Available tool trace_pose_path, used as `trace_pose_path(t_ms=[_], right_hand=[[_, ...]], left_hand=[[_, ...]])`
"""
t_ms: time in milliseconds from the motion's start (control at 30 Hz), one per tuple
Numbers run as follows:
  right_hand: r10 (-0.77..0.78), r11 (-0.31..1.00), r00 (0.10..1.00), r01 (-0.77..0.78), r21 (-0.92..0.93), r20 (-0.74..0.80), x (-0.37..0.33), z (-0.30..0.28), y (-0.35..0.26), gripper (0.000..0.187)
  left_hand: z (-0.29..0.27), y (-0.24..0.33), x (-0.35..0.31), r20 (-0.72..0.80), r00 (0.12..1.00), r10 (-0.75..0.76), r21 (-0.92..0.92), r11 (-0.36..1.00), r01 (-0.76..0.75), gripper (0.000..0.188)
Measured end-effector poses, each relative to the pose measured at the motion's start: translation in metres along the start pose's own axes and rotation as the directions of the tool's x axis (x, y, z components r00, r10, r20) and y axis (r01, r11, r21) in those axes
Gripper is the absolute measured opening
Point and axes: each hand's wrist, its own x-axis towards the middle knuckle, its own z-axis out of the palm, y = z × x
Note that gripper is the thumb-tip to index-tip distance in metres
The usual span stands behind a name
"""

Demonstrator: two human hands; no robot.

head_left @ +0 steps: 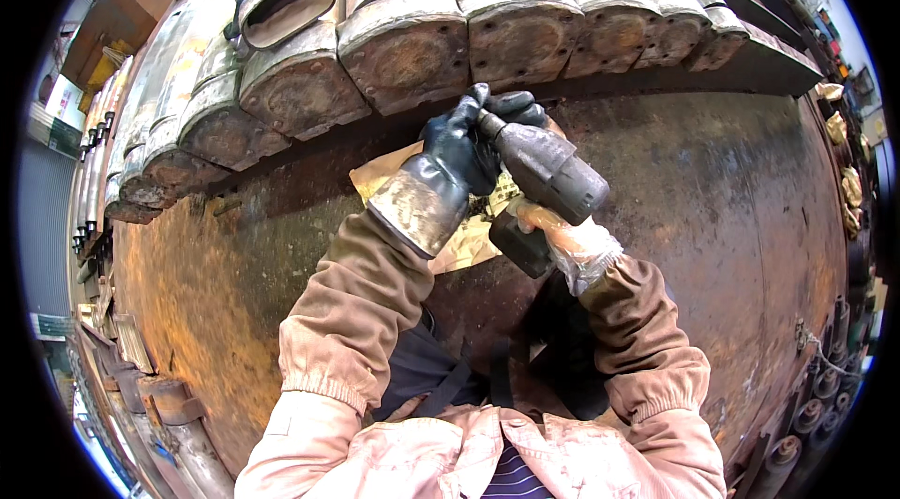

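1. head view: the right hand (555,225) grips the power driver (553,173); the left hand (457,145) curls at its nose (490,127), hold unclear.
2. the power driver is above the surface (731,171), nearer its far edge.
3. work looks underway; i can't tell what's done or left.

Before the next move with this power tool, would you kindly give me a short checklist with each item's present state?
1. Power tool gripped by the plastic-gloved right hand: ok.
2. Black-gloved left hand clear of the tool's nose: not ok; it is right up at the nose.
3. Right index finger off the trigger: cannot tell; the trigger is hidden.
4. Brown sleeves clear of the nose: ok; both end well back from it.
5. Paper clear of the nose: cannot tell; hands and tool hide part of it.
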Motion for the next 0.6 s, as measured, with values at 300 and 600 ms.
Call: trace_pose_path(t_ms=[300,600], right_hand=[[-0.028,0.959,0.998,0.013,0.282,0.05,0.002,-0.001,0.009,0.015],[-0.025,0.926,0.994,-0.016,0.376,0.102,-0.001,-0.002,0.001,0.02]], left_hand=[[0.003,0.003,-0.005,0.014,1.0,-0.026,-0.071,0.997,0.027,0.058],[0.003,0.004,-0.003,0.035,0.999,-0.002,0.05,0.999,0.001,0.054]])
